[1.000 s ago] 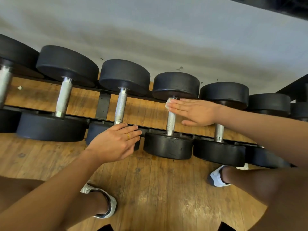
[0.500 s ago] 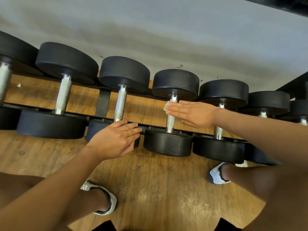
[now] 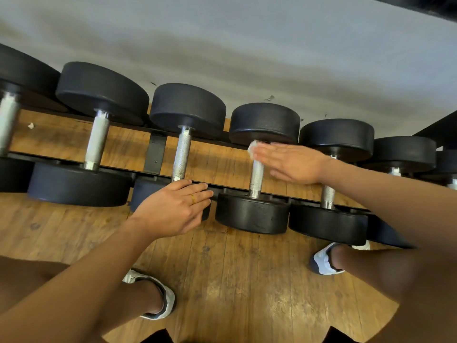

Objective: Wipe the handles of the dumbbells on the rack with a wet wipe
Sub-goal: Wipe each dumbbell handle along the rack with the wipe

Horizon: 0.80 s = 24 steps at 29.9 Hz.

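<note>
Fingers of the right hand lie straight over the wet wipe, apparently pressing it onto the handle top.

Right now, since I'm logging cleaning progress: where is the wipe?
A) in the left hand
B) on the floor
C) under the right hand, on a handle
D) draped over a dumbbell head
C: the white wipe pokes out from under the flat right hand, pressed on a handle; the left hand rests on a dumbbell head, with no wipe visible in it.
</note>
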### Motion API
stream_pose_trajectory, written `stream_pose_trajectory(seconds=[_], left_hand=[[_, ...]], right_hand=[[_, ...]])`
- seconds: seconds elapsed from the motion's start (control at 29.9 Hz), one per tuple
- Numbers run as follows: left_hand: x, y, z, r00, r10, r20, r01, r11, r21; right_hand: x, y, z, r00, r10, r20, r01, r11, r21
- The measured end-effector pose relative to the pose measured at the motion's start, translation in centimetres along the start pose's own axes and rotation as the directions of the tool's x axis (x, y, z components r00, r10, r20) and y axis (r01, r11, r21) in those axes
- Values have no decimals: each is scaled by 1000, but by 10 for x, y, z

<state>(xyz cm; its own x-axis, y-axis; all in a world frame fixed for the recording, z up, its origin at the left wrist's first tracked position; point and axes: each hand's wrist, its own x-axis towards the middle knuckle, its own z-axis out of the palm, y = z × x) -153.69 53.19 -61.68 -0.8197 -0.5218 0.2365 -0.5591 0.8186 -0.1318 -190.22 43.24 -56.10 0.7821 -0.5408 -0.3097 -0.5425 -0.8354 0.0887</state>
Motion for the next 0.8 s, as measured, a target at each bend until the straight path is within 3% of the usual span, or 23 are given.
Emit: stream_pose_trajectory(seconds=[0.13, 0.4, 0.5, 0.57, 0.64, 0.8], left_hand=[[1, -1, 0, 1000, -3, 3, 3, 1000, -3], [1, -1, -1, 1000, -3, 18, 3, 1000, -6], [1, 0, -1, 1000, -3, 18, 3, 1000, 1], [1, 0, -1, 1000, -2, 17, 2, 1000, 0], [1, -1, -1, 1000, 2, 17, -2, 1000, -2], [1, -1, 0, 1000, 8, 9, -8, 1000, 2]], right_hand=[[2, -6, 4, 993, 122, 0, -122, 992, 46], [11, -16, 0, 985, 174, -8, -172, 979, 106], [14, -20, -2, 999, 15, 49, -18, 997, 71], [12, -25, 1, 981, -141, 136, 135, 990, 49], [10, -25, 0, 958, -208, 195, 205, 978, 38], [22, -3, -22, 989, -9, 148, 14, 999, -34]])
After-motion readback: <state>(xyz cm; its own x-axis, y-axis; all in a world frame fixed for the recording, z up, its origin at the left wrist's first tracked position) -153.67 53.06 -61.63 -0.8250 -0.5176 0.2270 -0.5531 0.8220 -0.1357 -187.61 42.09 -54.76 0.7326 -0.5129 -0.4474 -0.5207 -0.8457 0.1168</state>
